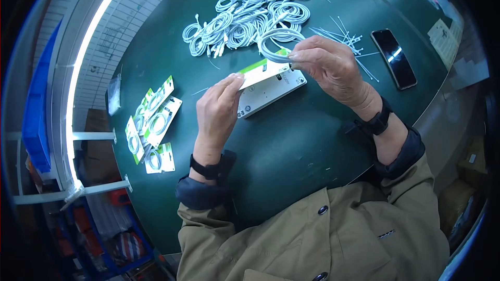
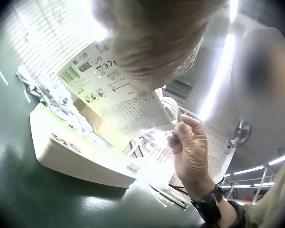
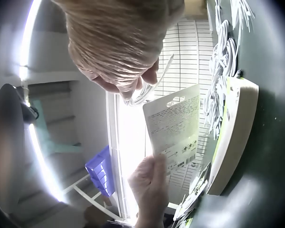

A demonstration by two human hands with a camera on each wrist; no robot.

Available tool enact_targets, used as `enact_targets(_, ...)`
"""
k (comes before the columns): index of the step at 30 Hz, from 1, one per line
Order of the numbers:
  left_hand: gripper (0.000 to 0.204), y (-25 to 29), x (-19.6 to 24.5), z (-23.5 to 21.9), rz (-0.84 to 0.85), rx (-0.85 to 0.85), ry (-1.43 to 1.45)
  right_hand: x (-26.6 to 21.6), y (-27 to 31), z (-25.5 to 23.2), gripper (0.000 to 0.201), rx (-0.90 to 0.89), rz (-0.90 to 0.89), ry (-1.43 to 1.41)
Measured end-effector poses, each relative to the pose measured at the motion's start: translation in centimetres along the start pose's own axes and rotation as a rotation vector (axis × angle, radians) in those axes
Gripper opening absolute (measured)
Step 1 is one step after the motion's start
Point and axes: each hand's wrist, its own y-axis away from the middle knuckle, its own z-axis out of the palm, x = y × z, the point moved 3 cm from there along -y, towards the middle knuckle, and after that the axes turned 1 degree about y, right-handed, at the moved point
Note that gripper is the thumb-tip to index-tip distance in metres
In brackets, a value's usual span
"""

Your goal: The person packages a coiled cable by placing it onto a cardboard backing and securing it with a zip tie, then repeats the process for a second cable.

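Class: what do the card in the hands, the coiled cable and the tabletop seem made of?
Backing card: apparently thin printed cardboard, glossy, light showing through it.
Coiled cable: probably pale plastic-sheathed wire, bending in smooth loops.
Tabletop: dark green matte surface, possibly a rubber mat.

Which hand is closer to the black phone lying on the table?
The right hand. It holds a coiled white cable a short way to the left of the phone. The left hand pinches the packaging card farther left still.
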Motion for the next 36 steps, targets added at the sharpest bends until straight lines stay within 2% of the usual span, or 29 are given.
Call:
enact_targets(4, 0.027, 1.1, 4.2, -4.3, 0.068, 0.139, -0.157, -1.4, -0.5, -0.4, 0.025, 0.061, -0.026, -0.096)
enact_targets(5, 0.025, 1.9, 5.3, -4.8, 0.034, 0.092, -0.154, -2.3, -0.7, -0.3, 0.025, 0.066, -0.025, -0.159)
enact_targets(9, 0.018, 4.6, 8.3, -4.4, -0.110, -0.107, -0.011, -5.7, 0.0, 2.1, 0.024, -0.102, -0.031, -0.265)
enact_targets(12, 0.016, 5.1, 8.5, -3.6, -0.183, -0.112, 0.065, -6.7, 0.9, 3.7, 0.027, -0.256, -0.106, -0.093)
enact_targets(18, 0.019, 5.3, 7.3, -1.9, -0.177, -0.003, 0.087, -5.2, 2.3, 5.0, 0.034, -0.237, -0.020, -0.128)
enact_targets(20, 0.022, 4.6, 7.7, -2.8, -0.104, 0.179, 0.014, -4.9, 2.5, 5.2, 0.037, -0.202, -0.030, -0.127)
enact_targets(24, 0.024, 6.8, 8.7, -5.3, -0.158, 0.394, 0.074, -4.9, 2.6, 5.4, 0.039, -0.185, -0.047, -0.149)
enact_targets(25, 0.015, 8.2, 9.2, -4.9, -0.397, 0.356, 0.307, -5.0, 2.6, 5.3, 0.039, -0.187, -0.052, -0.154)
enact_targets(26, 0.011, 8.9, 9.4, -4.5, -0.515, 0.299, 0.542, -5.1, 2.5, 5.2, 0.039, -0.191, -0.057, -0.160)
enact_targets(28, 0.032, 10.8, 10.2, -3.1, -0.954, 0.075, 1.162, -5.4, 2.6, 5.4, 0.039, -0.204, -0.078, -0.184)
enact_targets(29, 0.040, 11.2, 10.4, -2.3, -1.059, 0.121, 1.360, -5.6, 2.7, 5.4, 0.038, -0.213, -0.092, -0.201)
enact_targets(31, 0.056, 11.5, 10.6, -0.3, -1.258, 0.236, 1.765, -5.9, 2.9, 5.6, 0.037, -0.234, -0.151, -0.226)
enact_targets(34, 0.063, 11.3, 10.2, -0.4, -1.378, 0.243, 1.945, -7.0, 3.0, 5.4, 0.037, -0.319, -0.207, -0.207)
enact_targets(35, 0.044, 11.2, 10.2, -0.5, -1.360, 0.264, 2.006, -7.2, 3.0, 5.4, 0.035, -0.325, -0.226, -0.204)
enact_targets(36, 0.039, 11.5, 10.2, -0.3, -1.385, 0.288, 1.967, -7.4, 3.1, 5.4, 0.034, -0.343, -0.229, -0.205)
